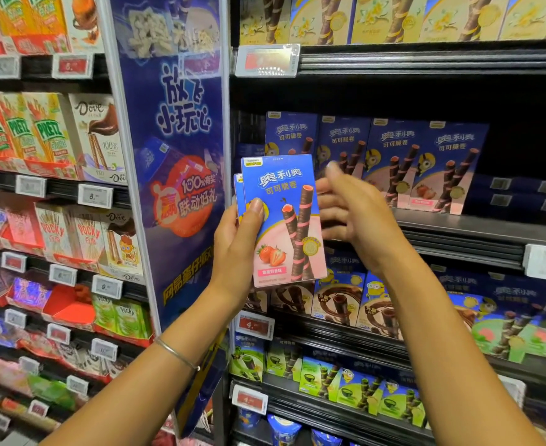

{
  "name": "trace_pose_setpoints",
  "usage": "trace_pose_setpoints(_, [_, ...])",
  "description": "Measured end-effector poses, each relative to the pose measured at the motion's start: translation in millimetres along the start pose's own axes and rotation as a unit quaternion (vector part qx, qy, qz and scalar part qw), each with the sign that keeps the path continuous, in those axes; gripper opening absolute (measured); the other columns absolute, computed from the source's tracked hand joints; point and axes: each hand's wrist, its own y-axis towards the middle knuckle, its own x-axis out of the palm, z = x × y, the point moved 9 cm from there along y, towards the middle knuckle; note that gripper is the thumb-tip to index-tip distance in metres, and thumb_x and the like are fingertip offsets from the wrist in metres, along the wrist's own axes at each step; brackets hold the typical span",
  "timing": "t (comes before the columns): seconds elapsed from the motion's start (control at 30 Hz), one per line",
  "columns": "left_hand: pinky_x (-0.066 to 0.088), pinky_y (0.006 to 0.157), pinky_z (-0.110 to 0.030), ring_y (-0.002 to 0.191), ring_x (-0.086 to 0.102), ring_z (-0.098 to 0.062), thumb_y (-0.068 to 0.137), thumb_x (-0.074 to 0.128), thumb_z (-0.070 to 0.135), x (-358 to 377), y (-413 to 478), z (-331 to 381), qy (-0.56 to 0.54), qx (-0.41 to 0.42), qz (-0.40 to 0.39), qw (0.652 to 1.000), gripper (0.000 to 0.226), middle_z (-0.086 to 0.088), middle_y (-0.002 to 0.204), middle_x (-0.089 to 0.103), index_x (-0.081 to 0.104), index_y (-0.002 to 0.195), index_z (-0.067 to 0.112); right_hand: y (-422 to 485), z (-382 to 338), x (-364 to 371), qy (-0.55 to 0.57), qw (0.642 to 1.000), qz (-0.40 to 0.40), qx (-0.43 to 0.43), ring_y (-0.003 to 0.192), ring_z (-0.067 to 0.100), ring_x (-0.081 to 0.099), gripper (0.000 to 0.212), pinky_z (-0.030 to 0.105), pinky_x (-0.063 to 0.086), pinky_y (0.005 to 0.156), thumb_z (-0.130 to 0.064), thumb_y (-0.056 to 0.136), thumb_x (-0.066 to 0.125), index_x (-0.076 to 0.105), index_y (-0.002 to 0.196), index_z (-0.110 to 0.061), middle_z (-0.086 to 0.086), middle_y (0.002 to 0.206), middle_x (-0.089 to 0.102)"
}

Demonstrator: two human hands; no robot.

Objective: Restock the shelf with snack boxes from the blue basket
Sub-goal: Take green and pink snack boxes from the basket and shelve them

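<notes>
left hand [237, 239]: grips a blue and pink strawberry wafer-roll box [284, 217] by its left edge, thumb across the front, box upright and facing the camera. a second box [238, 194] of the same blue sits directly behind it in the same grip, only its left edge showing. a thin bracelet [176, 352] is on the left wrist.

right hand [355, 214]: fingers spread and extended, holding nothing, just beside the front box's right edge; motion blur prevents confirming contact.

both boxes are held in front of the middle shelf [458, 226], where a row of matching boxes [393, 162] stands upright. dark space shows to the right of the row. a blue promotional banner [181, 156] stands left of the held boxes.
</notes>
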Motion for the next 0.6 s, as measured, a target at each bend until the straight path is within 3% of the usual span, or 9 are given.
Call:
trace_pose_setpoints(0.07, [0.062, 0.081, -0.046, 0.097, 0.075, -0.027, 0.087, 0.065, 0.055, 2.4, -0.5, 0.2, 0.000, -0.003, 0.000, 1.000, 0.068, -0.014, 0.114, 0.077, 0.061, 0.123, -0.002, -19.7, 4.1, 5.9, -0.036, 0.999, -0.037, 0.001, 0.074, 0.011, 0.072, 0.039, 0.023, 0.053, 0.053, -0.048, 0.086, 0.071, 0.067, 0.107, -0.016, -0.002, 0.089, 0.075])
trace_pose_setpoints(0.17, [0.061, 0.071, -0.034, 0.090, 0.076, -0.020, 0.089, 0.064, 0.055, 3.5, 0.8, 1.6, 0.007, -0.006, 0.008, 1.000, 0.056, -0.006, 0.104, 0.079, 0.064, 0.114, 0.005, -34.6, 3.2, 9.2, -0.074, 0.996, -0.044, -0.026, 0.072, 0.009, 0.070, 0.026, 0.020, 0.052, 0.054, -0.028, 0.087, 0.078, 0.068, 0.110, -0.018, -0.007, 0.083, 0.072])
trace_pose_setpoints(0.27, [0.063, 0.071, -0.032, 0.094, 0.080, -0.023, 0.091, 0.055, 0.070, 7.4, -1.0, -1.4, 0.006, -0.033, 0.010, 0.999, 0.074, -0.004, 0.108, 0.081, 0.064, 0.125, 0.005, -39.0, 2.3, 4.6, -0.053, 0.998, -0.023, -0.016, 0.079, 0.017, 0.073, 0.021, 0.042, 0.061, 0.069, -0.022, 0.087, 0.076, 0.070, 0.106, -0.017, -0.005, 0.081, 0.073])
trace_pose_setpoints(0.33, [0.064, 0.075, -0.032, 0.099, 0.080, -0.022, 0.095, 0.046, 0.079, 7.2, -3.4, -1.7, 0.011, -0.045, 0.025, 0.999, 0.082, -0.002, 0.113, 0.081, 0.065, 0.133, 0.009, -41.6, 1.0, 2.0, -0.042, 0.999, -0.015, -0.013, 0.080, 0.017, 0.074, 0.018, 0.044, 0.062, 0.074, -0.020, 0.087, 0.076, 0.070, 0.104, -0.016, -0.003, 0.082, 0.075])
trace_pose_setpoints(0.4, [0.063, 0.075, -0.030, 0.097, 0.080, -0.018, 0.097, 0.044, 0.069, 7.2, -4.4, -0.4, 0.030, -0.039, 0.030, 0.998, 0.074, 0.002, 0.110, 0.082, 0.064, 0.131, 0.007, -45.1, 0.4, 0.0, -0.037, 0.999, -0.008, -0.009, 0.080, 0.018, 0.075, 0.016, 0.047, 0.062, 0.075, -0.018, 0.087, 0.076, 0.070, 0.103, -0.016, -0.001, 0.083, 0.076])
trace_pose_setpoints(0.5, [0.058, 0.064, -0.018, 0.083, 0.078, -0.003, 0.111, 0.042, 0.045, 3.2, -3.6, 3.8, 0.086, -0.018, 0.052, 0.995, 0.044, 0.014, 0.093, 0.081, 0.063, 0.118, 0.007, -48.4, -2.4, -4.2, -0.040, 0.999, 0.006, 0.000, 0.080, 0.018, 0.075, 0.020, 0.052, 0.062, 0.075, -0.017, 0.088, 0.075, 0.069, 0.107, -0.012, 0.001, 0.085, 0.076])
trace_pose_setpoints(0.6, [0.054, 0.066, -0.017, 0.078, 0.073, 0.001, 0.115, 0.038, 0.038, -0.5, -1.3, 7.3, 0.127, -0.005, 0.067, 0.990, 0.038, 0.016, 0.087, 0.079, 0.065, 0.110, 0.011, -45.5, -11.5, -19.1, -0.028, 0.999, 0.035, -0.010, 0.079, 0.016, 0.075, 0.024, 0.049, 0.063, 0.071, -0.014, 0.089, 0.073, 0.068, 0.112, -0.008, 0.000, 0.084, 0.074])
